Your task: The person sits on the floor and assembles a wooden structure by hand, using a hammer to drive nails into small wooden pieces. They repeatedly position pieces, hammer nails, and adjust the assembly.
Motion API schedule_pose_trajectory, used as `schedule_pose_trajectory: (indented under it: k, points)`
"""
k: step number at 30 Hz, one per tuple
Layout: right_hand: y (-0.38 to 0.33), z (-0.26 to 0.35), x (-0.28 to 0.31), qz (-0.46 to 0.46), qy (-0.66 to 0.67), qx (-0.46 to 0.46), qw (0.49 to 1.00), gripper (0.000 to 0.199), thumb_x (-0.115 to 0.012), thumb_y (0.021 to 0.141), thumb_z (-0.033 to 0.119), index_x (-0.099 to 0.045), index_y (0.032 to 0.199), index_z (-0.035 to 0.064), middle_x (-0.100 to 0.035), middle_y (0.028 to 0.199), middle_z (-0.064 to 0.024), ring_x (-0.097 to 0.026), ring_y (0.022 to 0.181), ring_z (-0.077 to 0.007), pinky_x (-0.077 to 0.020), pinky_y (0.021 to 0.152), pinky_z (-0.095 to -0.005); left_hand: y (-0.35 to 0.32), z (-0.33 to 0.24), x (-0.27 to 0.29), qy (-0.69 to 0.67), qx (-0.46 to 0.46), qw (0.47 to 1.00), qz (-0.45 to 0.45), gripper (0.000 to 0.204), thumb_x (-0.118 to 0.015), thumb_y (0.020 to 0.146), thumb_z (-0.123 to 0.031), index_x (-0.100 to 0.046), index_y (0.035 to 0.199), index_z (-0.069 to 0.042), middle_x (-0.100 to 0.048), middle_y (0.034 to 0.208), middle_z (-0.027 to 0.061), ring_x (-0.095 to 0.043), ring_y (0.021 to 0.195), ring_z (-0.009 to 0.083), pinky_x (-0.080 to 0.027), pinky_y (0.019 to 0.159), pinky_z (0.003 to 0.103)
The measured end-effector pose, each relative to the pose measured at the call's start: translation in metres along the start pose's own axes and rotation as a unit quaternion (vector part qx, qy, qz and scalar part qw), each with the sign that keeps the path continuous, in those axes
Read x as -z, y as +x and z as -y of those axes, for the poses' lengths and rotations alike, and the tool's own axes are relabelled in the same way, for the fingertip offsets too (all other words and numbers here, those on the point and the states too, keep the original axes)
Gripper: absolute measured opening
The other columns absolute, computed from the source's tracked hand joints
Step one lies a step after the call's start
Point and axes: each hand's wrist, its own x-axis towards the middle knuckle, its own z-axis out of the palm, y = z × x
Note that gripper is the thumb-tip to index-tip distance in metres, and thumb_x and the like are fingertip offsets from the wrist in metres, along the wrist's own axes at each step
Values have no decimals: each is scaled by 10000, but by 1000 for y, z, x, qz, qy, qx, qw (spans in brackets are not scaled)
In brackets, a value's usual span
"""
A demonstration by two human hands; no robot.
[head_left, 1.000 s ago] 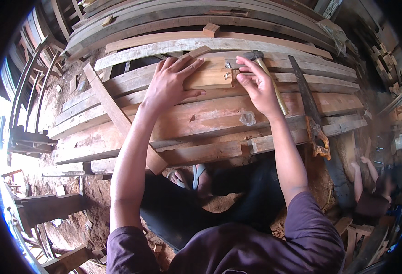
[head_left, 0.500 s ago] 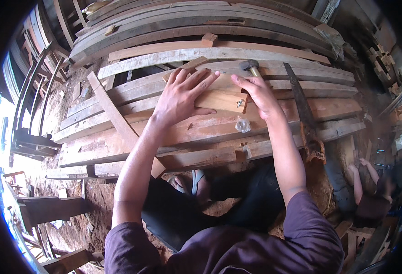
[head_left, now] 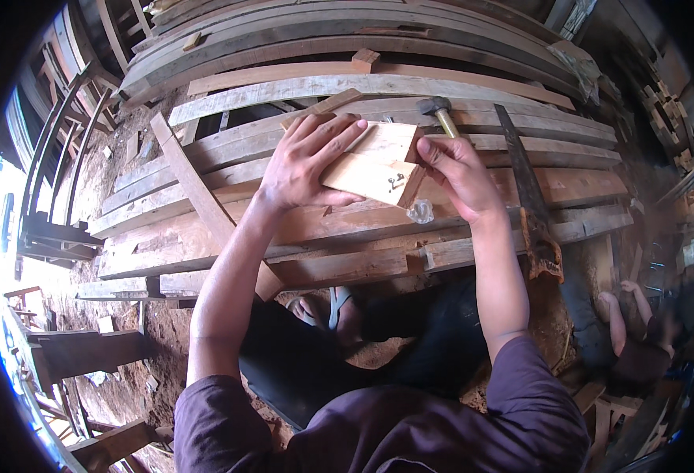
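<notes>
Pale wood fills most of what I see: a small block (head_left: 374,167) of light timber sits tilted between both hands above a stack of long planks (head_left: 347,229). My left hand (head_left: 304,162) lies over the block's left part, fingers spread and pressing along its top face, thumb wrapped toward the lower edge. My right hand (head_left: 457,177) pinches the block's right end, thumb and forefinger closed on its corner. Two small nails (head_left: 395,182) show on the near face of the block, close to that right corner. Just beyond the right hand, a hammer (head_left: 435,110) with a dark head and yellowish handle rests on the planks, its handle running under my fingers. A handsaw (head_left: 530,201) with a rusty blade lies to the right of it, angled down across the boards, apart from my hand. A small clear lump (head_left: 420,211) sits on the plank just below the block. Under the stack I can see reddish dirt floor (head_left: 126,370) and a foot in a sandal (head_left: 327,307).
</notes>
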Motion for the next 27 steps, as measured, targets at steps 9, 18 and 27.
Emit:
schedule_pose_trajectory:
  k: [9,18,27]
  points:
    - [1,-5,-1,-5,-16,71,997,289,-766,1083,294,-802,1152,16,-802,1056,-25,-688,980,-72,-543,931,-263,2,1,6,44,-15,999,15,1025,-753,860,-782,-621,1563,-48,-683,1460,203,-680,1256,418,-538,1075,568]
    - [16,-45,34,-164,-131,63,976,311,-766,1078,274,-782,1305,62,-779,1122,-10,-707,1066,-126,-534,1012,-302,-26,20,-22,160,220,943,191,822,-874,857,-588,-661,1543,-188,-632,1496,115,-579,1364,372,-451,1170,545]
    - [76,-107,15,-100,-466,198,857,467,-840,996,217,-744,1451,186,-716,1327,-76,-694,1193,-229,-582,951,-349,-44,40,-44,197,242,919,242,846,-840,857,-664,-637,1562,-244,-622,1454,135,-547,1385,369,-453,1143,557]
